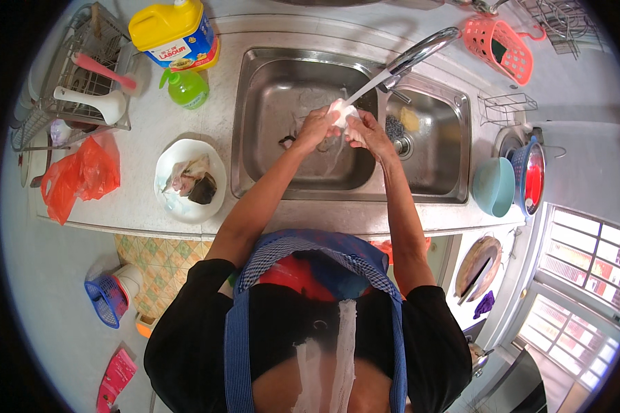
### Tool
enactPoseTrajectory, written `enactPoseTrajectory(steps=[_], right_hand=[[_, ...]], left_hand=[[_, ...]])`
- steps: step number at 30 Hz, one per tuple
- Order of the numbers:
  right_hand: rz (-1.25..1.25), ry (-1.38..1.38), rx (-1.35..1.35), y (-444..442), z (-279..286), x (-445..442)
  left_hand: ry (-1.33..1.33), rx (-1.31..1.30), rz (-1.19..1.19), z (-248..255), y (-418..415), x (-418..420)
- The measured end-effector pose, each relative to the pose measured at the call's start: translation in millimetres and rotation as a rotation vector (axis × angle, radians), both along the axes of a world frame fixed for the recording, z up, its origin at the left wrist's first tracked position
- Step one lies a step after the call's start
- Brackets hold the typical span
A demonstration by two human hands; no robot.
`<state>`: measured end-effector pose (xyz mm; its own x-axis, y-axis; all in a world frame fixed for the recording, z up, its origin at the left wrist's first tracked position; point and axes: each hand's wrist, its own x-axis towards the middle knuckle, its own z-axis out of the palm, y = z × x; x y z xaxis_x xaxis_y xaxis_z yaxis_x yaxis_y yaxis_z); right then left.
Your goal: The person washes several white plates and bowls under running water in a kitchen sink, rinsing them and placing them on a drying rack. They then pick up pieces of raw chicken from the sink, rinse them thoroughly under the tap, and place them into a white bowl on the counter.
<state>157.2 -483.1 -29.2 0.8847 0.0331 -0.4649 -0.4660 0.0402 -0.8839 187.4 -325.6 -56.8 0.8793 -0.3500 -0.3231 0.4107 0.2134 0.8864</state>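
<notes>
Under the running water of the chrome tap (424, 49), both my hands hold a soft, wet white piece (345, 112), too covered by fingers to name surely. My left hand (315, 128) pinches its left side, and my right hand (371, 133) grips its right side. They are above the large basin (268, 113) of the stainless steel sink, where dark scraps (287, 141) lie on the bottom. Left of the sink, a white bowl (165, 202) contains pale, pinkish and dark pieces of what looks like seafood (191, 178).
The small basin (442, 173) holds a steel scourer (394, 127) and a yellow sponge (409, 119). Leftward stand a green pump bottle (187, 89), a yellow detergent jug (165, 26), a red plastic bag (85, 173) and a dish rack (77, 77). A teal bowl (493, 187) stands right.
</notes>
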Motion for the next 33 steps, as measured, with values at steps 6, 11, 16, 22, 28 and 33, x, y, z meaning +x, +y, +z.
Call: enactPoseTrajectory(steps=[6, 11, 16, 22, 28, 33], right_hand=[[0.099, -0.006, 0.176, -9.8, -35.3, 4.8], [0.018, 0.098, 0.219, 5.9, -24.7, 7.6], [0.137, 0.061, 0.347, 18.2, -20.0, 13.4], [0.168, -0.045, 0.24, 24.2, -27.8, 22.7], [0.142, 0.008, 0.393, 36.7, -26.0, 24.0], [0.072, -0.005, 0.399, 42.7, -10.7, 16.9]], left_hand=[[-0.014, 0.276, -0.113, 9.7, 2.7, 2.7], [-0.059, 0.333, 0.118, 4.1, 11.3, -0.3], [-0.103, 0.206, 0.188, -3.4, 33.2, -1.6], [-0.049, -0.099, 0.065, 18.7, 54.6, -10.6], [-0.052, -0.131, 0.074, 9.8, 48.6, -12.1], [-0.434, 0.124, 0.052, -6.6, 49.1, -8.3]])
